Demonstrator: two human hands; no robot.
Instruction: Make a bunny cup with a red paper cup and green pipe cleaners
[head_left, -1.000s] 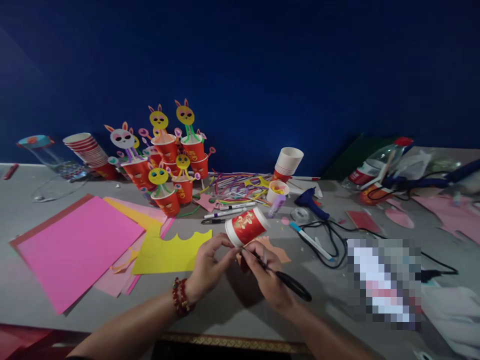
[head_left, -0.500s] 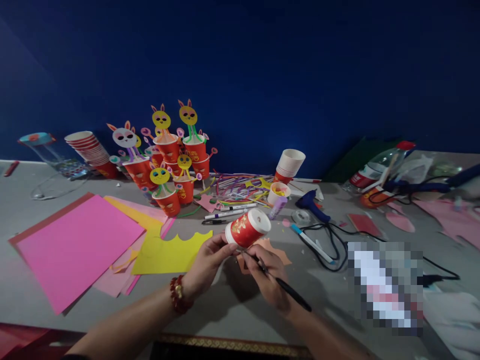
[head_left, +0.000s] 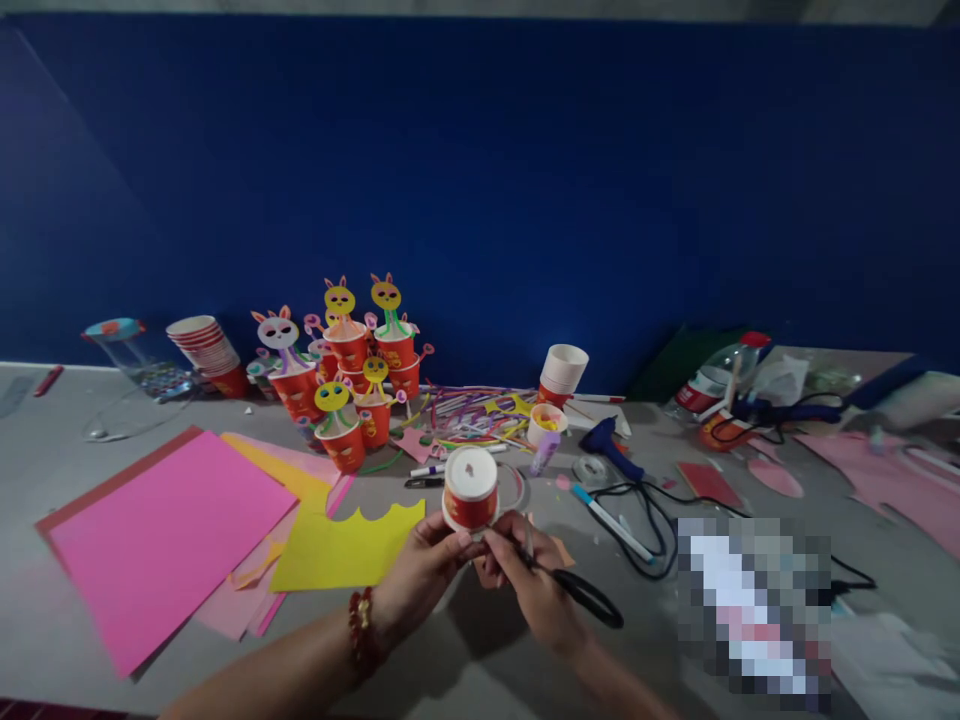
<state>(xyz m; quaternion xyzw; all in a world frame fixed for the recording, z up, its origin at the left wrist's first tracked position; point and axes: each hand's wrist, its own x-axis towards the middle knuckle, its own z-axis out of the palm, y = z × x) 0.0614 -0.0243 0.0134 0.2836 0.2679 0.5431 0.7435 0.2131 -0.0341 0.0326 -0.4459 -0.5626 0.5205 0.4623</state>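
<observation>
1. Nearest the camera, the left hand (head_left: 427, 570), with a beaded bracelet (head_left: 362, 632) at the wrist, pinches the lower rim of a red paper cup (head_left: 469, 490), fingers closed on it.
2. Beside it, the right hand (head_left: 534, 590) grips black scissors (head_left: 577, 590), whose tips meet the cup's rim where the two hands come together.
3. Half a second ago the cup lay tilted on its side with its white bottom to the right; now it is turned so the white bottom faces the camera, and the view has lifted to show more blue wall (head_left: 525, 200).
4. The cup is held just above the grey table (head_left: 480, 660), red with a pale pattern, its round white base marked by a small dark spot.
5. Left of it lie yellow paper (head_left: 345, 545) and pink paper (head_left: 165, 540).
6. Farther back stand bunny cup figures (head_left: 345, 370), a stack of cups (head_left: 562, 372) and a blue glue gun (head_left: 609, 445).
</observation>
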